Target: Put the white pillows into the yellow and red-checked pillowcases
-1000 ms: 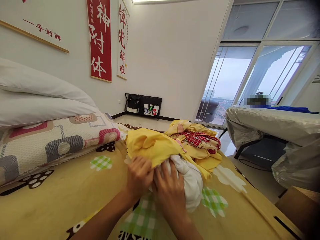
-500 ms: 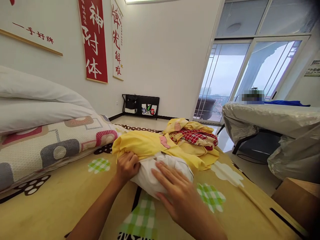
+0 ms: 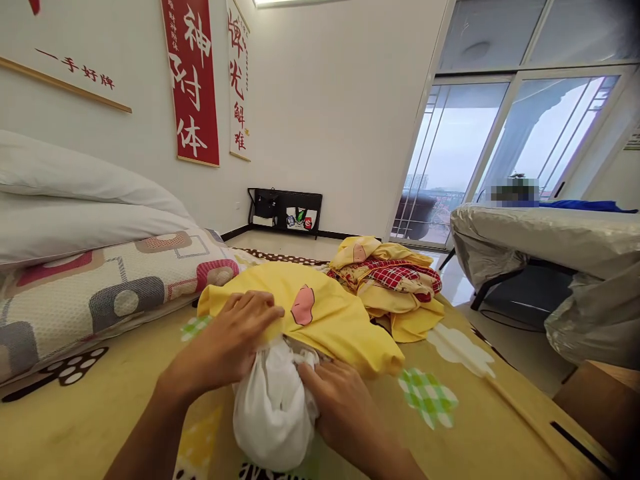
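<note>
A plumped yellow pillowcase (image 3: 345,320) with a pink printed shape lies in front of me. From its near opening bulges a white pillow (image 3: 275,427), bunched and narrowed at the rim. My left hand (image 3: 233,337) is curled over the pillowcase's edge on the left, its fingers gripping the yellow cloth. At the right side of the opening, my right hand (image 3: 345,403) holds the white pillow, thumb pressed into its fabric. Some of the right fingers are hidden by the hand and the cloth.
Beyond the pillowcase on the patterned bedspread (image 3: 450,400) lies a heap of yellow and red-checked cloth (image 3: 395,277). A patterned pillow (image 3: 125,293) with white bedding (image 3: 75,213) above it is at left. A plastic-covered table (image 3: 545,230) and brown box (image 3: 600,400) stand right.
My left hand has moved up and left on the yellow cloth. My right hand has gone from lying flat to gripping. The white pillow now bulges toward me, and the pillowcase looks fuller.
</note>
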Demonstrator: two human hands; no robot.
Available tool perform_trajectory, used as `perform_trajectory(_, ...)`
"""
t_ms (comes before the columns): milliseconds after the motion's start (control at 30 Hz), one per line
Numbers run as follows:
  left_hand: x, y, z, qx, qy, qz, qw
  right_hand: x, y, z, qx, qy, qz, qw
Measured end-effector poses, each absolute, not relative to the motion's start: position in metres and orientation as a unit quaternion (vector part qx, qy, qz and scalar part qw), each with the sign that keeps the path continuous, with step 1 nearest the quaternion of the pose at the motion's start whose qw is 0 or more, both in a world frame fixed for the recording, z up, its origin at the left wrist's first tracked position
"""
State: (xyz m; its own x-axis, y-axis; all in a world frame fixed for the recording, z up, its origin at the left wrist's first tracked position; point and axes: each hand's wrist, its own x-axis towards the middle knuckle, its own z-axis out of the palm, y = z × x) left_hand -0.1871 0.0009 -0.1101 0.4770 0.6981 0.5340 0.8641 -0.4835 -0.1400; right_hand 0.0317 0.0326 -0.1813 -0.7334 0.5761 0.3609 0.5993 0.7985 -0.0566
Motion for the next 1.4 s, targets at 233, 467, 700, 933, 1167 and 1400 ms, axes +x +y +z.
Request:
perform_trajectory(233,-0.159,-0.010,-0.118,-0.861,-0.454,-0.178,0.147,0.042,0.010,-0.165,-0.273,-0.958,0.026,0.080)
perform_trajectory(467,-0.150,0.040,-0.137,-0.800,-0.540,-0.241,0.105,0.048,0.006,-0.175,-0.227,-0.957,-0.114,0.138)
perform_trajectory(700,-0.165,0.044,-0.139,-0.651,-0.552,-0.519,0.038,0.029,0.017,-0.181,-0.228,-0.851,-0.168,0.442)
perform_trajectory(933,-0.174,0.057,-0.146,-0.503,-0.523,-0.685,0.068,-0.013,0.018,-0.232,-0.236,-0.805,-0.183,0.513)
perform_trajectory(1167,-0.197,0.054,-0.140,-0.527,-0.516,-0.646,0.199,-0.053,0.030,-0.256,-0.230,-0.778,-0.304,0.499)
perform_trajectory(1400,-0.233,0.049,-0.132,-0.695,-0.547,-0.454,0.111,-0.074,0.071,-0.219,-0.232,-0.780,-0.270,0.515)
